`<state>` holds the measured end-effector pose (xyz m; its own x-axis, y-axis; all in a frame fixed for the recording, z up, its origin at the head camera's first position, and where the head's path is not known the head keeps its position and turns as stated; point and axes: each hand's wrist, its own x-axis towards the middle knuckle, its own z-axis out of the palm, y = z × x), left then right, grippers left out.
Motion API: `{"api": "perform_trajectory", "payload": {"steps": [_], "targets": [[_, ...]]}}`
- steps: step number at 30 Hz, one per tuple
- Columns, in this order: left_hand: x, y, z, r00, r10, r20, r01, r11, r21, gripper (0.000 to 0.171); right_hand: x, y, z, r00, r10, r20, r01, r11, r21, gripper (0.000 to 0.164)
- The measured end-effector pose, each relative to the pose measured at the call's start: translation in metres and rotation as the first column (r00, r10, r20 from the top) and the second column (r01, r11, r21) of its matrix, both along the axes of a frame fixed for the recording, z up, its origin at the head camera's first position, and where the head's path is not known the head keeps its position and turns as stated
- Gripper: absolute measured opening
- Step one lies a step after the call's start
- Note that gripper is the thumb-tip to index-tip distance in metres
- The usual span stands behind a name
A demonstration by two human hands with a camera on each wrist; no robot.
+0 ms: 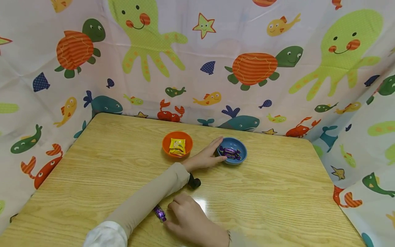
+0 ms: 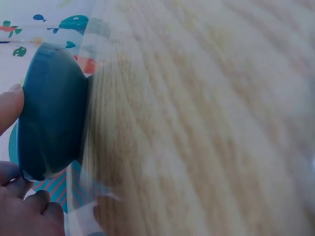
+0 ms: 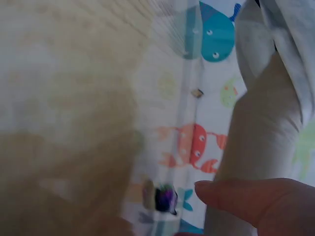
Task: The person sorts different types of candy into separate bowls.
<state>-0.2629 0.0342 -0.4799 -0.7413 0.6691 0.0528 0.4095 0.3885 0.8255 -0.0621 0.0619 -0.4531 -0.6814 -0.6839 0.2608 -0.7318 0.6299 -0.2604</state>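
My left hand (image 1: 205, 157) reaches across the table and holds the left side of a blue bowl (image 1: 243, 151). In the left wrist view, fingertips meet the rim of the bowl (image 2: 54, 113) on two sides. Purple-wrapped candies (image 1: 229, 153) lie inside it. Lower down, my right hand (image 1: 189, 219) hovers low over the table, fingers loosely curled and holding nothing. Close to its thumb lies another purple-wrapped candy (image 1: 160, 213), partly covered by the left sleeve. The right wrist view shows the thumb (image 3: 241, 196) apart from that candy (image 3: 166, 198).
An orange bowl (image 1: 166, 151) with yellow packets (image 1: 177, 146) in it stands left of the blue bowl, just beyond my left forearm. My left sleeve (image 1: 148, 195) crosses over the table (image 1: 277, 192). A printed sea-animal curtain (image 1: 197, 44) borders the table behind and at the sides.
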Motion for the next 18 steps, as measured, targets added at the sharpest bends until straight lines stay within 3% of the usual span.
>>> {"api": "perform_trajectory", "payload": {"steps": [8, 13, 18], "targets": [[0.000, 0.000, 0.002, 1.000, -0.001, 0.013, 0.001, 1.000, -0.002, 0.086, 0.002, -0.021, -0.012, 0.992, -0.057, -0.111, 0.057, 0.998, -0.001, 0.030], [0.000, 0.001, 0.002, 1.000, 0.003, 0.006, -0.003, 1.000, -0.009, 0.086, 0.000, -0.027, -0.016, 0.988, -0.106, -0.111, 0.108, 0.994, 0.013, 0.030], [-0.002, 0.001, 0.001, 1.000, -0.001, -0.006, 0.001, 1.000, -0.007, 0.086, -0.001, -0.029, -0.020, 0.985, -0.106, -0.134, 0.106, 0.994, -0.008, 0.021]]}}
